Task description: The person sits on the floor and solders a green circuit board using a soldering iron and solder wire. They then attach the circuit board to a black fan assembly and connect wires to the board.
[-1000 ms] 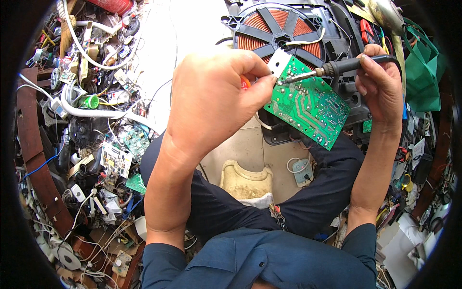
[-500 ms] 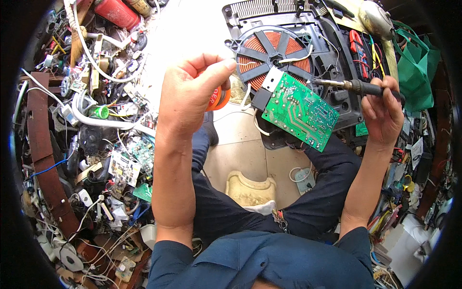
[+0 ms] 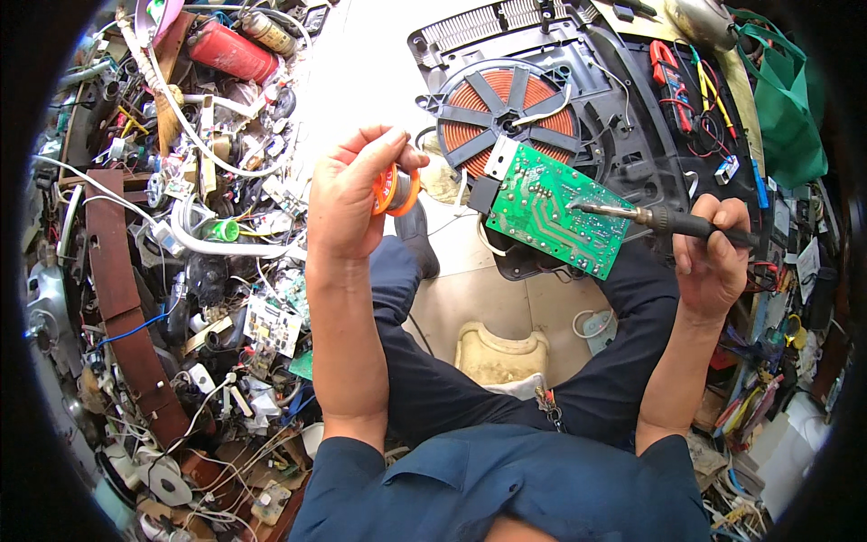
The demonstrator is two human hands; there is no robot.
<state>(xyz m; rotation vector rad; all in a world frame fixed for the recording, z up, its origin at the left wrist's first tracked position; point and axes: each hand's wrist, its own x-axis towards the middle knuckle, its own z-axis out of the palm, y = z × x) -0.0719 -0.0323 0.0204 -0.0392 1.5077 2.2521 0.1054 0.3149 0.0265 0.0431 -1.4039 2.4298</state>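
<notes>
One orange spool point(image 3: 396, 192) is held in the left hand point(image 3: 348, 191), and one iron point(image 3: 666, 219) is gripped by the right hand point(image 3: 712, 271). One green board point(image 3: 555, 221) sits over the near edge of one black case point(image 3: 623, 144), next to one round coil point(image 3: 508, 117). The iron's tip is at the board; I cannot tell if they touch. The work looks partway along: the case is open and the board's shiny dots show. How much is left, I cannot tell.
</notes>
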